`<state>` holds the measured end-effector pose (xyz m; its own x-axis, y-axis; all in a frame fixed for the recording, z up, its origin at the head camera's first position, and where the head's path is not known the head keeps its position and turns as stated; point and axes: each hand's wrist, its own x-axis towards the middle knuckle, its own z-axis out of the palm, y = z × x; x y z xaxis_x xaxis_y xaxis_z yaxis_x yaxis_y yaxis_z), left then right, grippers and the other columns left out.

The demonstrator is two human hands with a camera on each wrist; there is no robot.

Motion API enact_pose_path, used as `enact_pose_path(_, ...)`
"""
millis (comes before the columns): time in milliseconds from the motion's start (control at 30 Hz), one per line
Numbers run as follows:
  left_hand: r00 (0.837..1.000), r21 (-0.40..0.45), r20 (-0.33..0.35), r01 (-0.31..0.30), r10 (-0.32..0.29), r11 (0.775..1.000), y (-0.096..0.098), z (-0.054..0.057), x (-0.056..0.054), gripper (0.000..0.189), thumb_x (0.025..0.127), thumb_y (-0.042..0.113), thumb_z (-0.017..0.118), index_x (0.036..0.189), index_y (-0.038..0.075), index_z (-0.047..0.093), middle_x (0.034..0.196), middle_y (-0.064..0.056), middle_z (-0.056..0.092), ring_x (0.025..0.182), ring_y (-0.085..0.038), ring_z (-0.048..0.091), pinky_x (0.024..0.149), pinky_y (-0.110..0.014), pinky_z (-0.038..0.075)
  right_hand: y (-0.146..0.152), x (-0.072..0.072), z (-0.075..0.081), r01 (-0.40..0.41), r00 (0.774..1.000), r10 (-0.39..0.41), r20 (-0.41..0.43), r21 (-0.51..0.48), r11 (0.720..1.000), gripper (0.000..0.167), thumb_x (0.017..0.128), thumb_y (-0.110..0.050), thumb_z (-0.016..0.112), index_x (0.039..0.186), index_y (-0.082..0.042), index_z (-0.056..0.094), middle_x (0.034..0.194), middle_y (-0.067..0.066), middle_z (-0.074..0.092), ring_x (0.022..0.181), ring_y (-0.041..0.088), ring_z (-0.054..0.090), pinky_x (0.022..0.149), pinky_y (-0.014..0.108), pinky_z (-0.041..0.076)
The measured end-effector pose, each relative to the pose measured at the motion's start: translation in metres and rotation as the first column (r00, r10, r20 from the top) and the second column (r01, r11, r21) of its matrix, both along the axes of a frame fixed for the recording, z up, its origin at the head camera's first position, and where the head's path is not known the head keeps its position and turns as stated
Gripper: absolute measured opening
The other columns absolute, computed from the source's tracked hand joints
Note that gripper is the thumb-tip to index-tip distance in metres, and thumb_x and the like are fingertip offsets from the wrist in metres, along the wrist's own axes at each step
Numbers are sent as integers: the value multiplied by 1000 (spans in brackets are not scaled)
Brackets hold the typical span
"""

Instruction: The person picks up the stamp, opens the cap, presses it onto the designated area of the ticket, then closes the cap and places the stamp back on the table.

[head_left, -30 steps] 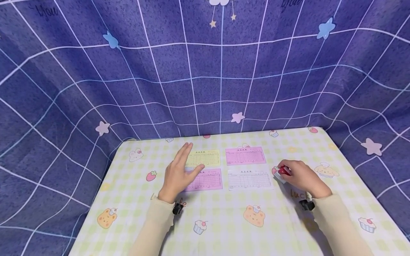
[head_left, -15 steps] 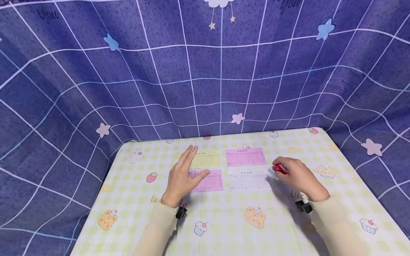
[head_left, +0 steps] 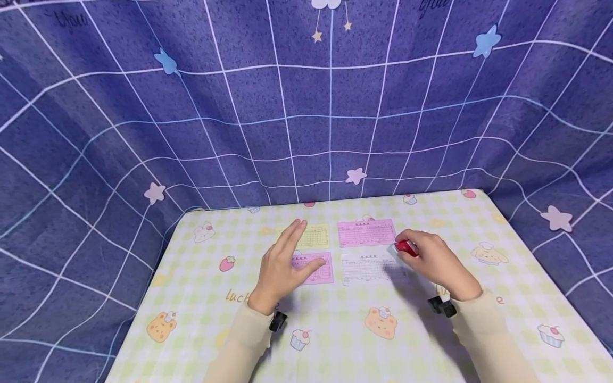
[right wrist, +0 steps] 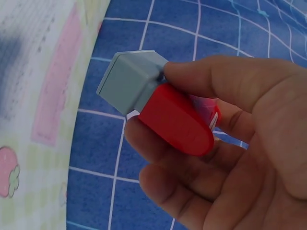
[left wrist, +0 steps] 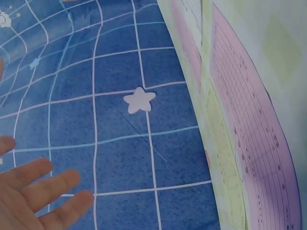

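My right hand point(head_left: 433, 259) holds a stamp with a red grip and a grey block-shaped end point(right wrist: 127, 79). Thumb and fingers pinch it in the right wrist view, its grey end pointing away from the palm. In the head view the stamp point(head_left: 407, 248) is over the right edge of the white form slip point(head_left: 366, 268), apart from it by the shadow. With fingers stretched and thumb spread, my left hand point(head_left: 282, 271) hovers over the lower pink slip point(head_left: 313, 272) and partly hides the yellow slip point(head_left: 316, 236). It holds nothing.
Behind the white slip lies another pink slip point(head_left: 366, 234). All the slips lie on a checked tablecloth point(head_left: 335, 330) with printed cartoons. A dark blue grid-patterned curtain point(head_left: 306, 133) surrounds the table's back and sides.
My right hand has carried the stamp leftward, from beside the white slip to over its right edge. The left hand has drifted slightly right, fingers still extended.
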<state>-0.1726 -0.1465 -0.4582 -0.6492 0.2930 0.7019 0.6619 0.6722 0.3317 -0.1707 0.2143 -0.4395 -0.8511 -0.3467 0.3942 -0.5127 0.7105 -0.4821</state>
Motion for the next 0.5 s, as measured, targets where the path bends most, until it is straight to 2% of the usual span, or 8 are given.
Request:
enact_pose_path(300, 999, 14, -9, 33, -33, 999, 11, -3, 6, 88, 96, 76, 55, 156, 11, 52, 150, -20, 58, 128, -38, 65, 89, -57, 60, -12, 4, 6, -41, 998, 38, -46, -68, 997, 24, 85, 5, 80, 102, -11, 71, 76, -10, 55, 66, 7, 47, 60, 26, 44)
enact_pose_path(500, 997, -22, -50, 55, -56, 998, 19, -6, 9, 85, 97, 75, 55, 156, 13, 53, 149, -18, 59, 116, -38, 71, 83, -53, 61, -22, 7, 12, -67, 997, 63, -50, -101, 993, 25, 85, 5, 80, 102, -11, 71, 78, -9, 57, 66, 8, 48, 60, 25, 44)
